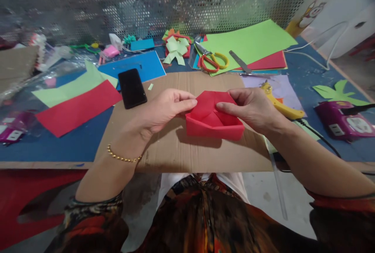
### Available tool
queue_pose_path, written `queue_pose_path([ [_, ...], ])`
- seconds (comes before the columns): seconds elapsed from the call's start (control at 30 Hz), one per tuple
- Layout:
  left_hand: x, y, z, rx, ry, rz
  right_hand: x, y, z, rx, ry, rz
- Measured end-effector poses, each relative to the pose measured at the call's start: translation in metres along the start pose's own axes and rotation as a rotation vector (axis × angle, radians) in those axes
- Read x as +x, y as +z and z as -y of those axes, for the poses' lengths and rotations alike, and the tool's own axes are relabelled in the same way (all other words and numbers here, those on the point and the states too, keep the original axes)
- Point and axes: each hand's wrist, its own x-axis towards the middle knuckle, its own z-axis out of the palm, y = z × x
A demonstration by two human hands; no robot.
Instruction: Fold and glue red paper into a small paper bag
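Note:
A folded red paper box (215, 131) is held just above the brown cardboard sheet (140, 155). Its near wall stands up, and creases run across its inside. My left hand (165, 108) pinches the box's left edge between thumb and fingers. On the other side, my right hand (253, 106) grips the right edge, thumb lying inside on the red paper and fingers hidden behind it. A black phone (131, 88) lies beyond my left wrist. Beside my right wrist is a yellow glue gun (281, 102) with a black cord.
Scissors (212, 59) and a metal blade-like strip (240, 62) lie on green paper sheets (252, 42) at the back. A pale green paper bow (177, 49) stands mid-back. Red paper (79, 108) lies left, a purple power adapter (345, 120) right. Perforated metal mesh (205, 2) rises behind.

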Motion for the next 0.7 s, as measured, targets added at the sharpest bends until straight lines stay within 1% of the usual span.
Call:
queue_pose_path([
  [0.13,0.001,0.008,0.005,-0.020,0.010,-0.086,0.000,-0.001,-0.002,0.017,-0.033,-0.002],
  [0.23,0.004,0.012,0.012,-0.055,0.026,-0.139,0.001,-0.002,-0.004,0.033,-0.022,-0.003],
  [0.4,0.006,0.014,0.020,-0.121,0.045,-0.123,0.003,-0.001,-0.004,0.006,-0.026,-0.020],
  [0.57,0.005,0.014,0.017,-0.122,0.038,-0.117,0.003,0.000,-0.004,-0.038,-0.056,-0.067],
  [0.7,0.005,0.014,0.014,-0.108,0.029,-0.120,0.004,0.000,-0.005,-0.011,-0.052,-0.053],
])
